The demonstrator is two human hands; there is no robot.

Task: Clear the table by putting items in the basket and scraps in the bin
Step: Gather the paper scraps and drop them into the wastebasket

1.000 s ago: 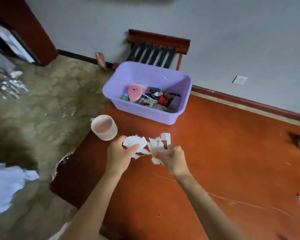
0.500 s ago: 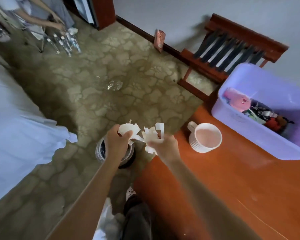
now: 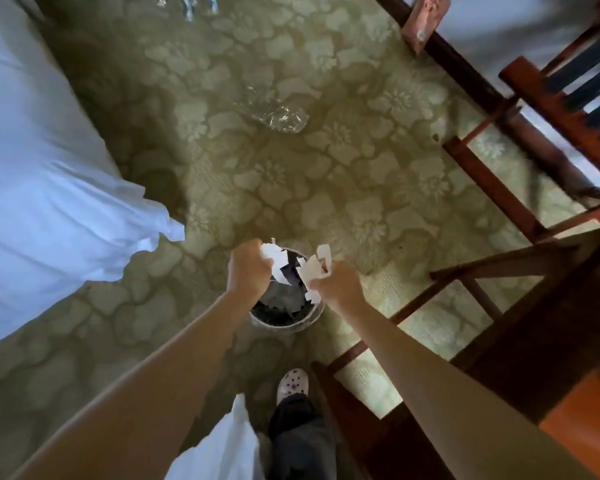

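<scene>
While both hands hang over the bin (image 3: 286, 323), left hand (image 3: 248, 271) and right hand (image 3: 338, 287) each grip scraps (image 3: 274, 259); bin holds paper.

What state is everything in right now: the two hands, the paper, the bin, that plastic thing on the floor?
left hand: gripping paper scraps over the bin
right hand: gripping more of them, over the bin
bin: upright on the floor, open, with rubbish inside
clear plastic: crumpled, lying on the carpet
</scene>
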